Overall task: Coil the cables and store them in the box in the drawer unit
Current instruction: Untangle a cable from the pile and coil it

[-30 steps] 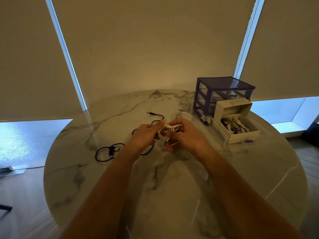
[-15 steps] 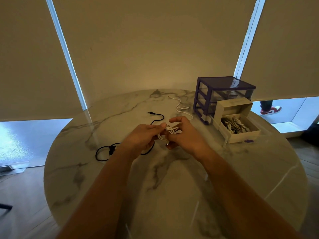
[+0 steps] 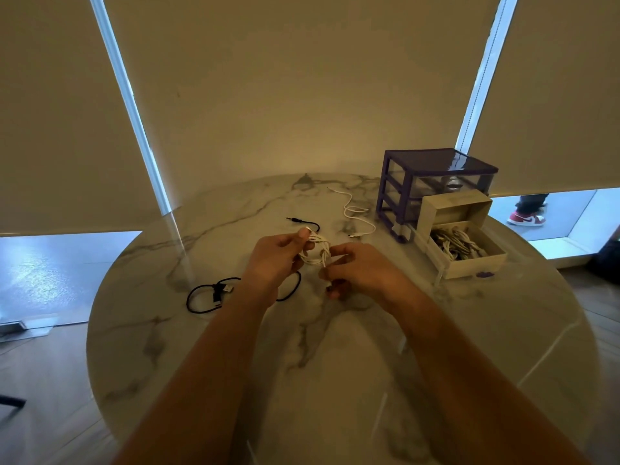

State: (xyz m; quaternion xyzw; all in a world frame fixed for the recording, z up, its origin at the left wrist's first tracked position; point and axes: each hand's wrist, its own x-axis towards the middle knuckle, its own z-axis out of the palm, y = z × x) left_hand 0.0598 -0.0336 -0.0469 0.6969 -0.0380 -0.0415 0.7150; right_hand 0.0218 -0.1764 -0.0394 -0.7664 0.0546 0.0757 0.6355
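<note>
Both hands up over the round white marble tabletop (image 3: pixel 335 380), and between them a small coil of thin white cable (image 3: pixel 315 251), held clear of the surface. The left hand (image 3: pixel 273 260) has its grip pinching the top of the coil between thumb and fingertip; the right hand (image 3: pixel 360 271) has its grip curled in on the coil's near side, seemingly tucking the tail end, though that end is too small to make out. Off to the right of the grip sits the open cream cardboard box (image 3: pixel 469 260), already holding white cables, just in front of the purple-framed clear plastic drawer unit (image 3: pixel 432 186). Beyond the grip lies a loose white cable (image 3: pixel 357 216); left of it and below, a long black audio cable (image 3: pixel 218 292), both uncoiled. The risk now, I'd say: the loops are springy, so any slackening of that left pinch while the tail isn't secured could let the coil burst open on the way to the box
</note>
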